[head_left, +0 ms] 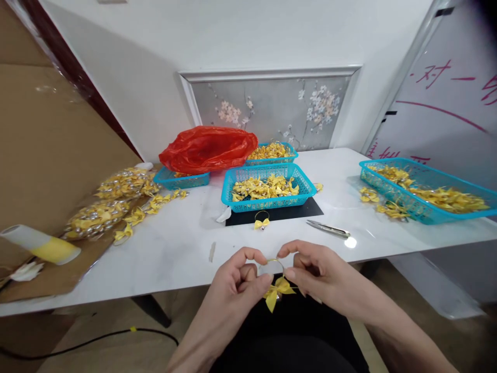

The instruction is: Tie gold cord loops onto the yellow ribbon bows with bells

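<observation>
1. Between my two hands, just off the near edge of the desk [174,254], I hold a small yellow ribbon bow [276,291] with a thin gold wire loop [272,263] rising from it.
2. My left hand [236,282] is closed, thumb and forefinger pinched on the left side of the loop, the other fingers curled in.
3. My right hand [318,274] is closed too, pinching the right side of the loop, its thumb touching the bow's knot.
4. The bow hangs below the loop, over my lap, its tails pointing down.
5. Just beyond my hands a second bow with a ring [261,221] lies on the desk at the edge of a black mat [306,210].
6. On that mat sits a blue basket [267,189] filled with more yellow bows.
7. Beyond my right hand a pair of small snips [328,228] lies flat on the desk, apart from the mat.
8. Far to the right stands a long blue tray [427,189] of bows, a few lying loose beside it.
9. Behind the middle basket are two more blue baskets, the left one [182,180] partly covered by a red plastic bag [207,148].
10. Well to the left of my left hand lie clear bags of bows [112,199] and a white and yellow roll [41,244].
</observation>
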Tool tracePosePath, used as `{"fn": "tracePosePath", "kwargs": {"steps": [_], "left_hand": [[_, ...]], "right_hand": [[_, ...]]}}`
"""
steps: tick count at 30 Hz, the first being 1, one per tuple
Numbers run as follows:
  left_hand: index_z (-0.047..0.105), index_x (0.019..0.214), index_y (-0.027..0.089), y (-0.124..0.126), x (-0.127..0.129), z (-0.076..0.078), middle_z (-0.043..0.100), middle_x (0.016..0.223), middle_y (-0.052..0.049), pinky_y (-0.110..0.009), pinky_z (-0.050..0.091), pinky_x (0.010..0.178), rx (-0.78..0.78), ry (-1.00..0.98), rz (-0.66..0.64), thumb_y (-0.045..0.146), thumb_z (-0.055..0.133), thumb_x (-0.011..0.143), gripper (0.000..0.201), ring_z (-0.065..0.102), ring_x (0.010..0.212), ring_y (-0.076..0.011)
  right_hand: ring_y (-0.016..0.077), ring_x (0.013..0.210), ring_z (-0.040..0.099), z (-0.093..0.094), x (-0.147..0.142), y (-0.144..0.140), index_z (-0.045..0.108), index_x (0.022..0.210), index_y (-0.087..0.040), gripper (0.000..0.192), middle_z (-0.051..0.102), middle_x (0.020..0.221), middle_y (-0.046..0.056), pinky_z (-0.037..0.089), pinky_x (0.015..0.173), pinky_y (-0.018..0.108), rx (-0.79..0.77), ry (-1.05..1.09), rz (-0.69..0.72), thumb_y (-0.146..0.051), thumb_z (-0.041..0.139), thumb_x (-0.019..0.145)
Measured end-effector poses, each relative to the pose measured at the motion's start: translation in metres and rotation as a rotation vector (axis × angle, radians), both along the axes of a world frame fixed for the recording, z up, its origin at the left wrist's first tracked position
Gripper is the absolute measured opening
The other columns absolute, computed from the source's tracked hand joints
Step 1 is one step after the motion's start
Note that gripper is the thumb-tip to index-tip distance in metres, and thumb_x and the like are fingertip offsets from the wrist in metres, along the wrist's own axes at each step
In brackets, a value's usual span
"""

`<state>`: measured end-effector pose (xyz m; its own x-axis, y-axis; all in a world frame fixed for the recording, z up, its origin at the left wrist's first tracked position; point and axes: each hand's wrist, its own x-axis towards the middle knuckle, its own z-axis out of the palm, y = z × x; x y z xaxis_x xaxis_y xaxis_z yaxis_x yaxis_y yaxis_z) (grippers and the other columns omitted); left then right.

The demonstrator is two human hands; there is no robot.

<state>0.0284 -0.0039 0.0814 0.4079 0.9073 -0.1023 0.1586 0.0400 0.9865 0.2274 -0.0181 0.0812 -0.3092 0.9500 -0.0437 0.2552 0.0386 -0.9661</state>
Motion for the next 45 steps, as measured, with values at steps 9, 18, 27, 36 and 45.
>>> {"fn": "tracePosePath", "kwargs": {"steps": [9, 18, 27, 36, 45], "left_hand": [[0.074, 0.088, 0.017, 0.005, 0.004, -0.005, 0.045, 0.058, 0.006, -0.025, 0.022, 0.052, -0.055, 0.136, -0.083, 0.04, 0.076, 0.076, 0.026, 0.03, 0.054, -0.0114], [0.071, 0.066, 0.019, 0.005, 0.01, -0.012, 0.055, 0.069, 0.001, -0.027, 0.037, 0.061, -0.015, -0.038, 0.006, 0.036, 0.076, 0.078, 0.022, 0.048, 0.064, -0.0147], [0.061, 0.064, 0.019, 0.001, 0.013, -0.012, 0.06, 0.117, -0.008, -0.032, 0.043, 0.085, 0.087, -0.109, -0.064, 0.027, 0.072, 0.083, 0.024, 0.058, 0.102, -0.0236], [0.054, 0.061, 0.018, 0.003, 0.002, -0.015, 0.065, 0.086, -0.004, -0.028, 0.04, 0.068, 0.014, -0.096, -0.081, 0.031, 0.07, 0.085, 0.031, 0.055, 0.074, -0.0172], [0.059, 0.059, 0.018, 0.007, 0.001, -0.016, 0.067, 0.088, -0.004, -0.027, 0.044, 0.077, 0.048, -0.158, 0.102, 0.027, 0.074, 0.081, 0.028, 0.059, 0.081, -0.0184]], "right_hand": [[0.0105, 0.054, 0.043, 0.012, 0.005, -0.006, 0.053, 0.121, -0.023, 0.027, 0.048, 0.06, -0.008, 0.035, 0.053, 0.022, 0.171, 0.065, -0.055, -0.025, 0.051, 0.094], [0.0096, 0.054, 0.046, 0.015, 0.004, -0.001, 0.055, 0.121, -0.022, 0.028, 0.05, 0.06, -0.008, 0.035, 0.053, 0.022, 0.234, 0.029, 0.012, -0.018, 0.053, 0.093], [0.0097, 0.055, 0.046, 0.008, 0.011, -0.004, 0.056, 0.127, -0.022, 0.033, 0.05, 0.062, -0.007, 0.035, 0.053, 0.022, 0.225, -0.007, -0.007, -0.023, 0.051, 0.094], [0.011, 0.051, 0.04, 0.013, 0.041, 0.0, 0.066, 0.124, -0.02, 0.037, 0.044, 0.058, -0.004, 0.029, 0.045, 0.024, 0.349, 0.022, -0.272, -0.037, 0.058, 0.092], [0.0122, 0.051, 0.044, 0.009, 0.071, -0.003, 0.061, 0.131, -0.029, 0.038, 0.047, 0.058, -0.005, 0.037, 0.047, 0.025, 0.448, 0.03, -0.412, -0.037, 0.059, 0.094]]}}
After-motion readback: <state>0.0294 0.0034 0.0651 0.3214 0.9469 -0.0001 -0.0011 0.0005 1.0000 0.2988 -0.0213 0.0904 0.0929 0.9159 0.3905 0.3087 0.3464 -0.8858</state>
